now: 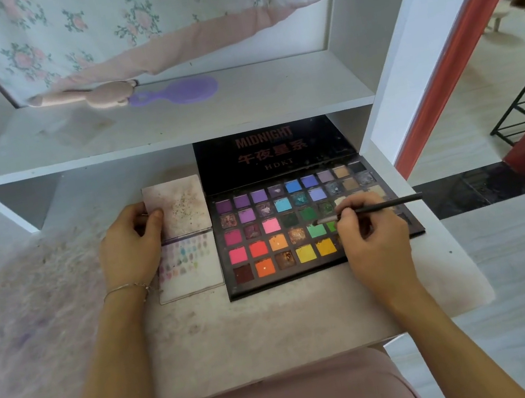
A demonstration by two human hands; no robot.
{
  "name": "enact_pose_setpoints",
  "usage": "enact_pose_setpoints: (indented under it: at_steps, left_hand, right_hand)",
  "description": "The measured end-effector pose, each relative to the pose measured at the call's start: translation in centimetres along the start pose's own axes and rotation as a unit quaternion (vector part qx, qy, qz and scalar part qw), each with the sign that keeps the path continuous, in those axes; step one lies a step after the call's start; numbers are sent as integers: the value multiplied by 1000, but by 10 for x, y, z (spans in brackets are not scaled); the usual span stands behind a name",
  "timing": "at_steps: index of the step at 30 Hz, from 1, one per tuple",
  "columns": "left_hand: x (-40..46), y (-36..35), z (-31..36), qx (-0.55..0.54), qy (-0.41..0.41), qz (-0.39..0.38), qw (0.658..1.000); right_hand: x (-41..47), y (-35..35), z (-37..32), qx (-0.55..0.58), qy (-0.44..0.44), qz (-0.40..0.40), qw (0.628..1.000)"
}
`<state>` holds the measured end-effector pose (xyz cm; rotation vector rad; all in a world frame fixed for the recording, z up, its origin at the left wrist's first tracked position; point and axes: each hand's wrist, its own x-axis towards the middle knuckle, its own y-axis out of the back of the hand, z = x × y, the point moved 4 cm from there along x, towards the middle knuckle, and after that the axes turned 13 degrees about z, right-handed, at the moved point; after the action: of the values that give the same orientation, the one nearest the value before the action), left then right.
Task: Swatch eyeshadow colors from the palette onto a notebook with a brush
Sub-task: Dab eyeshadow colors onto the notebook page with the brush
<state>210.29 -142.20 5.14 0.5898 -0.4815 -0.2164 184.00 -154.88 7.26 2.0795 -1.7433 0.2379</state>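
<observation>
From my remote seat, the head view looks down on a stained white bench (276, 328) under a shelf (172, 123). An open eyeshadow palette (297, 227), its black lid propped upright and lettered MIDNIGHT, lies on the right half of the bench. Just beside it, on its left, a small notebook (185, 243) lies open; rows of pale swatches mark its lower page, and a smudged stain covers the upper one. The left hand (131, 245) rests at the notebook's left edge, thumb pressed onto the upper page and pinning it flat. The right hand (372, 232) is closed around a thin dark brush (373, 207), pinched near the ferrule, the handle pointing out to the right. The bristle tip sits over the green pans in the middle of the palette; I cannot tell whether it touches the powder. A purple hairbrush (179, 92) lies on the shelf above.
</observation>
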Motion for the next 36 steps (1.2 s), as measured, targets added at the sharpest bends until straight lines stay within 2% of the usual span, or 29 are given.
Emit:
enact_pose_setpoints:
  at_steps: [8, 14, 36]
  left_hand:
    - [0, -1, 1, 0, 9, -5, 1000]
    - [1, -1, -1, 2, 1, 5, 1000]
    - [3, -3, -4, 11, -16, 14, 1000]
  right_hand:
    - [-27, -60, -30, 46, 44, -124, 990]
    - [-33, -95, -33, 5, 43, -173, 984]
    - [-37, -103, -29, -68, 10, -225, 972]
